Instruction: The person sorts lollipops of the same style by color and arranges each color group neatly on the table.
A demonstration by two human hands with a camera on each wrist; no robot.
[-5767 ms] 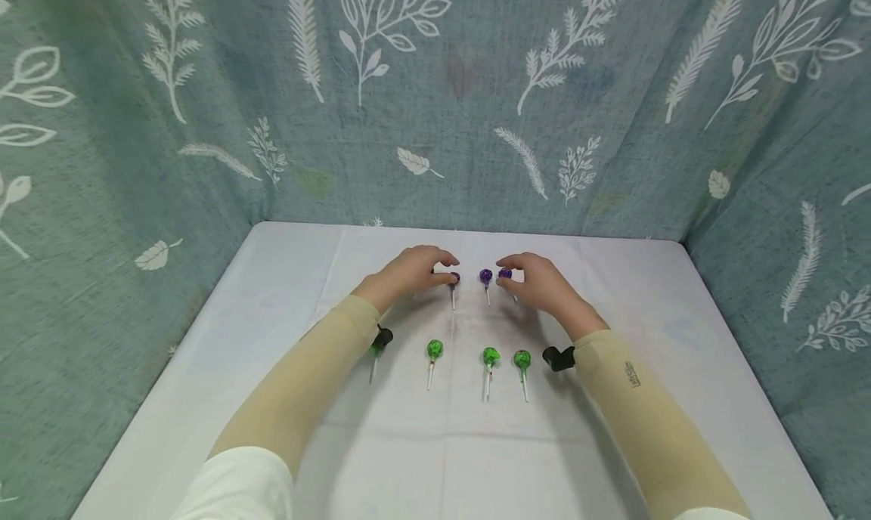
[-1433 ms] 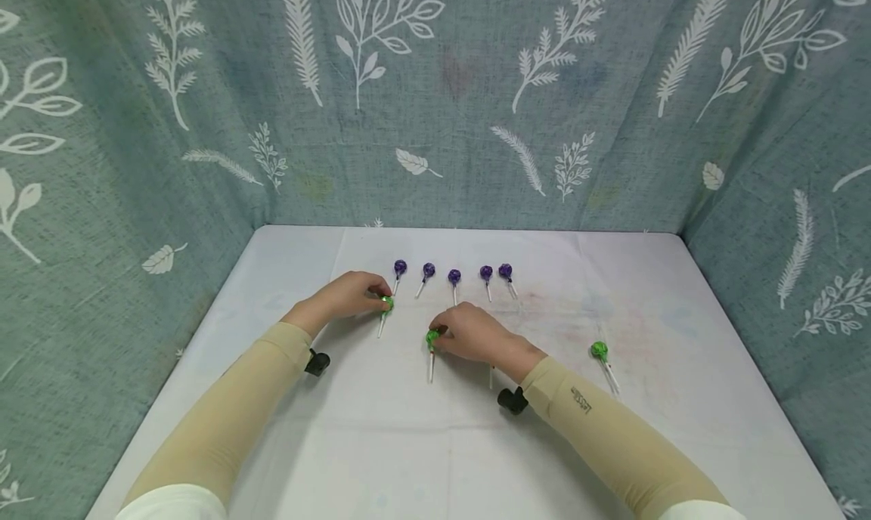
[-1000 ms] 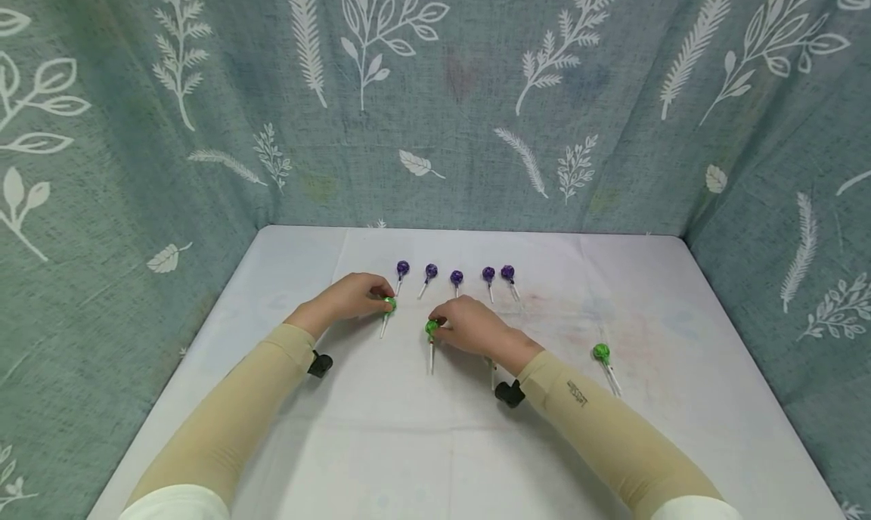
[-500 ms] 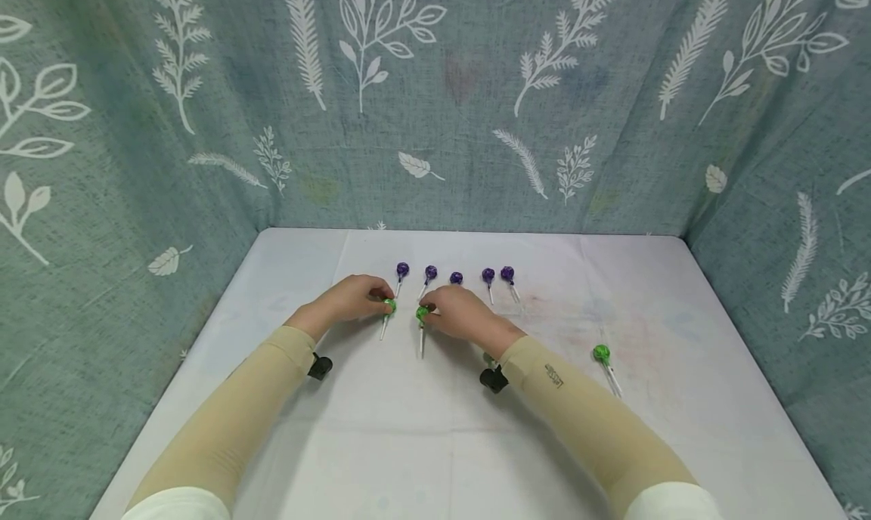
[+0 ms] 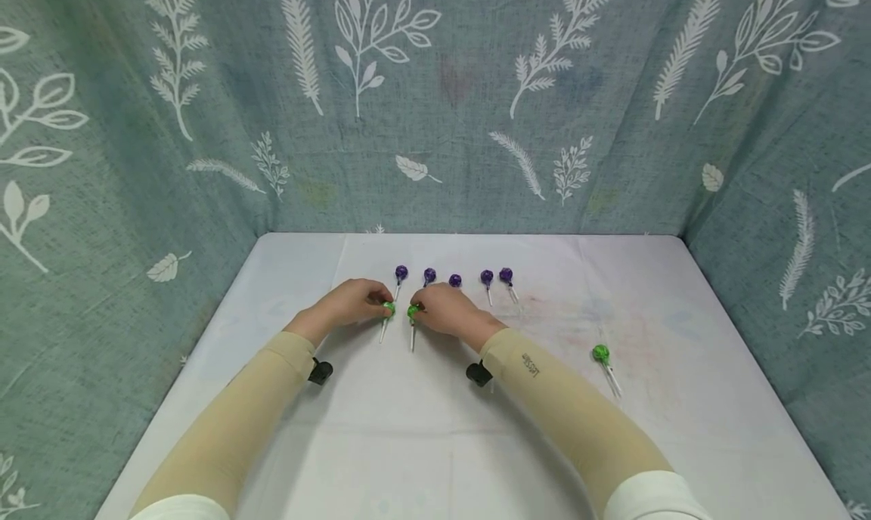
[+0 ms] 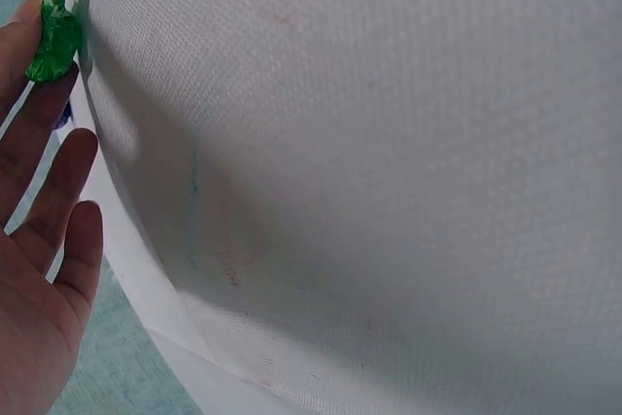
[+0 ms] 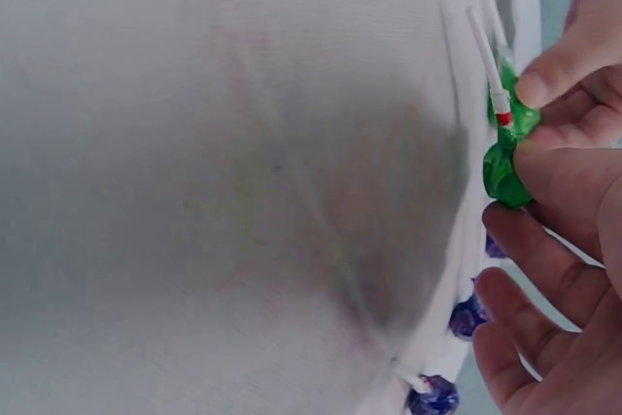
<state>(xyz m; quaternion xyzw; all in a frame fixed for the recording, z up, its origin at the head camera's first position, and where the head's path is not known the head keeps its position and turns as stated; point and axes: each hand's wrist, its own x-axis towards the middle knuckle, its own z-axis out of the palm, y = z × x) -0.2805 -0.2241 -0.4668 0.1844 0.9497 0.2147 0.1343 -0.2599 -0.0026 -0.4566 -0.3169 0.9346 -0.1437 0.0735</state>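
My left hand [image 5: 348, 302] pinches the head of a green-wrapped lollipop [image 5: 385, 325] between thumb and finger, its white stick pointing toward me. Close on its right, a second green lollipop [image 5: 412, 335] is pinched by my right hand [image 5: 449, 309]. In the left wrist view, the green head [image 6: 58, 38] sits at the fingertips, the other fingers loosely bent. Both green lollipops appear side by side in the right wrist view, the right hand's one [image 7: 504, 174] nearer. Just beyond the hands runs a row of purple lollipops [image 5: 401, 273]; the sticks of some are hidden by the right hand.
One more green lollipop [image 5: 601, 354] lies apart on the right of the white-covered table [image 5: 381, 459]. Another is hidden under the right forearm, barely showing. A leaf-patterned curtain [image 5: 463, 172] encloses the back and sides. Each wrist carries a small black camera [image 5: 320, 372].
Earlier both hands were at the purple lollipops; now they hold green ones. Over the last second my right hand has carried its green lollipop left and away from me, while my left stays put.
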